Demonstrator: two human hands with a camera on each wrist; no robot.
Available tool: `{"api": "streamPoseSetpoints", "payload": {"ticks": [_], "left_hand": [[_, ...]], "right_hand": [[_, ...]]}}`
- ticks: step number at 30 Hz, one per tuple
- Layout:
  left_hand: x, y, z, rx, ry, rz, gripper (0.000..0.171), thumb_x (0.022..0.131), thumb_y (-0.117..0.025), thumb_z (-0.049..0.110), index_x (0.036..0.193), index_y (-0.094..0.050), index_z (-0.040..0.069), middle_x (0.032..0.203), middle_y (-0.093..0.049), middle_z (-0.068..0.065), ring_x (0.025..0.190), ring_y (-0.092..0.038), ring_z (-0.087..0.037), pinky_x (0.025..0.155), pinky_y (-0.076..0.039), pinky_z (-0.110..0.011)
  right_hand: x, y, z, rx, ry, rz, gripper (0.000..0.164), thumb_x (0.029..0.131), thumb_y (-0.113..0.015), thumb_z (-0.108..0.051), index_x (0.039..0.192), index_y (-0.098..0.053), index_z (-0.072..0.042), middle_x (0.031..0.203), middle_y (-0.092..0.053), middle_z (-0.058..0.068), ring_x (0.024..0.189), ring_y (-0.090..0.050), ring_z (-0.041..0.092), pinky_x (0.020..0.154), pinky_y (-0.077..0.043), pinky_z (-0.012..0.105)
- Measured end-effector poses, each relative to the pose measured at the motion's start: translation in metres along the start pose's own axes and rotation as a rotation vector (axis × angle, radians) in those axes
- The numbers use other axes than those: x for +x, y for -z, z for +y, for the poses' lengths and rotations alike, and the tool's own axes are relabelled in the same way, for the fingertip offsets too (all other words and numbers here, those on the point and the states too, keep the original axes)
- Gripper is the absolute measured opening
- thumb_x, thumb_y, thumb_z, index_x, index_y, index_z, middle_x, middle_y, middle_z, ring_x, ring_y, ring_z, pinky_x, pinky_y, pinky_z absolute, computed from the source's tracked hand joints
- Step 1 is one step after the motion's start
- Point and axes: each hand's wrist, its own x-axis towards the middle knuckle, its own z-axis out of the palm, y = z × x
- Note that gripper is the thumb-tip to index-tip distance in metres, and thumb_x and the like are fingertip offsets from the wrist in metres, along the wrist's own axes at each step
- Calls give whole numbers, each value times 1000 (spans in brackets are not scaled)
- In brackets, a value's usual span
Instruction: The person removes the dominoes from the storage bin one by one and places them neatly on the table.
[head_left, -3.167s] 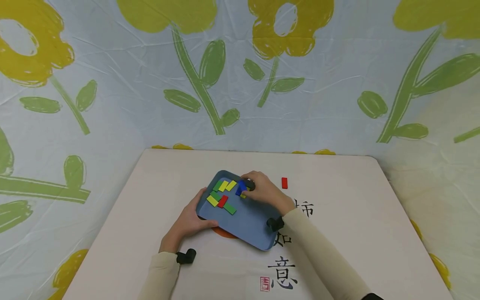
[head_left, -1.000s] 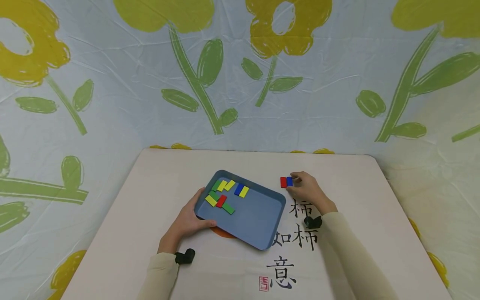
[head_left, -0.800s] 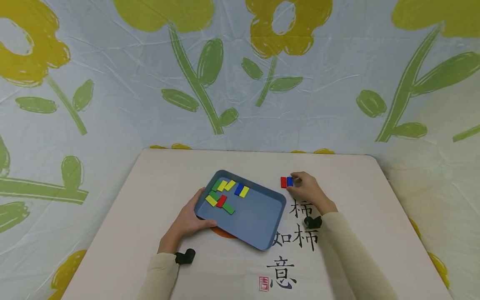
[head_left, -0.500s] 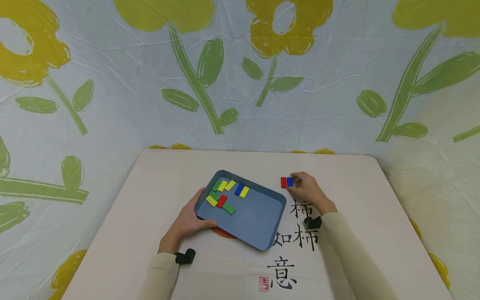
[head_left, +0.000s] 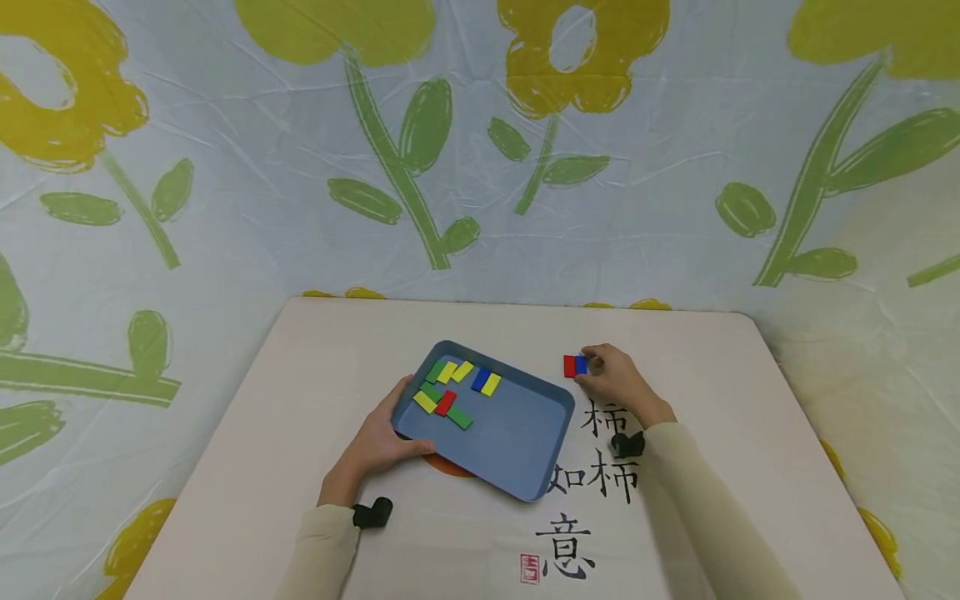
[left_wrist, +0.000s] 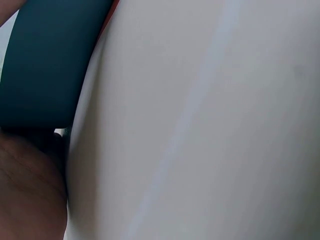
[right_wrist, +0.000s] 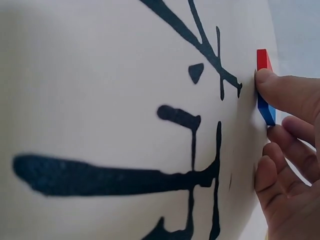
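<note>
Flower-print bkgd (head_left: 637,250); pale tbl (head_left: 337,342)

Tray (head_left: 517,442): set slantwise on table (head_left: 750,433); right and near floor open from above, far-left portion obstructed by coloured blocks (head_left: 446,403). Left end of rim: obstructed by gripping left hand (head_left: 380,437).
Gap, narrow: between tray and red block (head_left: 569,367).
Blue block (head_left: 581,365): left side closed by red block, right side by right hand (head_left: 615,375); right sleeve (head_left: 708,500) bars near-right approach.
Open table: outward of either arm, and beyond the tray, up to cloth wall (head_left: 480,242).
</note>
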Motion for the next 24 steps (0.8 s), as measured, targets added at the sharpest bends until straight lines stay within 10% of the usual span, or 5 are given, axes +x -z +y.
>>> {"api": "streamPoseSetpoints", "payload": {"ticks": [24], "left_hand": [[-7, -2, -4, -58, -19, 27, 118, 71, -94, 44, 165, -23, 30, 169, -29, -6, 154, -30, -36, 120, -29, -65]], "right_hand": [[-46, 1, -30, 154, 147, 89, 71, 92, -78, -18, 152, -45, -2, 141, -56, 23, 119, -60, 40, 88, -59, 50]]}}
